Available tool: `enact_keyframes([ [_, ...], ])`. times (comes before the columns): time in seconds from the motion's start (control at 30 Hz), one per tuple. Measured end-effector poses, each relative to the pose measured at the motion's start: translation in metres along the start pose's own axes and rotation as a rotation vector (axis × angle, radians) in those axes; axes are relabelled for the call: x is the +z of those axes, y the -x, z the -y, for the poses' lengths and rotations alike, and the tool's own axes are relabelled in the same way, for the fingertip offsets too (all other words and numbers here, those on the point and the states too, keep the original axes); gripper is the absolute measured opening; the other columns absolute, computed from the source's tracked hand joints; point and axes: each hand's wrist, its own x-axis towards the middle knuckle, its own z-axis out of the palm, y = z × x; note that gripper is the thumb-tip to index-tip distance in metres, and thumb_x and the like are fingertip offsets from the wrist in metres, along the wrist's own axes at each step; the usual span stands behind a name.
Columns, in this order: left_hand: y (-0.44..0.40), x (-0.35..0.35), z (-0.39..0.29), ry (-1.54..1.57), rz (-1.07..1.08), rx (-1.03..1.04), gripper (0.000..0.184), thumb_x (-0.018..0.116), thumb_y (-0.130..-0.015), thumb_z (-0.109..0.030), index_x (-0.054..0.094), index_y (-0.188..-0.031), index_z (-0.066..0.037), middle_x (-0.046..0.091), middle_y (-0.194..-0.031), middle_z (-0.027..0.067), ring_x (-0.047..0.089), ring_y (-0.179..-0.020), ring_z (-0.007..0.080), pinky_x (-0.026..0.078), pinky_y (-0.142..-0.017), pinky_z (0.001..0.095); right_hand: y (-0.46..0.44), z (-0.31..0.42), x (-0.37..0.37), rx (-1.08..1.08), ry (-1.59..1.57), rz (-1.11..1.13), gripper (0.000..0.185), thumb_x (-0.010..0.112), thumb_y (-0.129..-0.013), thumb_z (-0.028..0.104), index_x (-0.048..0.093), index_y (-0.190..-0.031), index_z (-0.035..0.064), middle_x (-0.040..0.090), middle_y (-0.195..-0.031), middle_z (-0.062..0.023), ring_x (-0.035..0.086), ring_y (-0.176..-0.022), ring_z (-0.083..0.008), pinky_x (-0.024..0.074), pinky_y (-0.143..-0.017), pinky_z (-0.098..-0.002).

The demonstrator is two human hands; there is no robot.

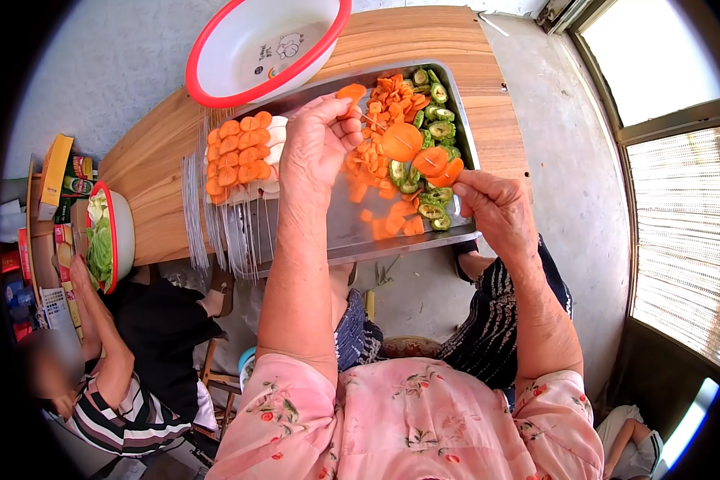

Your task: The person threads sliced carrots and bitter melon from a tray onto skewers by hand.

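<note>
Tray (336,220) on table (496,108), skewers (238,154) at its left, gourd slices (432,211) right, basin (232,48) behind (towards the left)

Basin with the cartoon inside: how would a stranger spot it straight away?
Start at the wooden table and find the large metal tray on it. The basin sits at the tray's far side, white with a thick red rim. Its printed cartoon shows, whereas the other red-rimmed bowl, at far left, holds leafy greens.
</note>
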Motion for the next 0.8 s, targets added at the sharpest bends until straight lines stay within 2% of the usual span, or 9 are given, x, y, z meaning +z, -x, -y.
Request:
enact_keyframes([
  [0.27, -0.0012, -0.0015, 0.0002, 0.061, 0.012, -0.011, 0.003, 0.057, -0.080, -0.002, 0.056, -0.083, 0.000, 0.060, -0.072, 0.0085, 0.057, -0.056, 0.0134, 0.050, -0.050, 0.0243, 0.0008, -0.0033, 0.0021, 0.028, -0.024, 0.009, 0.013, 0.060, -0.082, 0.005, 0.065, -0.091, -0.0015, 0.052, -0.058, -0.0005, 0.047, -0.054, -0.0065, 0.0398, -0.051, -0.0226],
  [0.8, -0.0018, -0.0019, 0.0005, 0.093, 0.022, -0.072, 0.018, 0.054, -0.083, -0.002, 0.053, -0.100, 0.003, 0.057, -0.077, 0.0097, 0.054, -0.058, 0.0116, 0.046, -0.051, 0.0206, 0.0025, -0.0040, 0.0054, 0.049, -0.067, 0.019, 0.013, 0.060, -0.083, 0.006, 0.065, -0.092, -0.0019, 0.052, -0.059, -0.0003, 0.047, -0.054, -0.0066, 0.0398, -0.051, -0.0223],
])
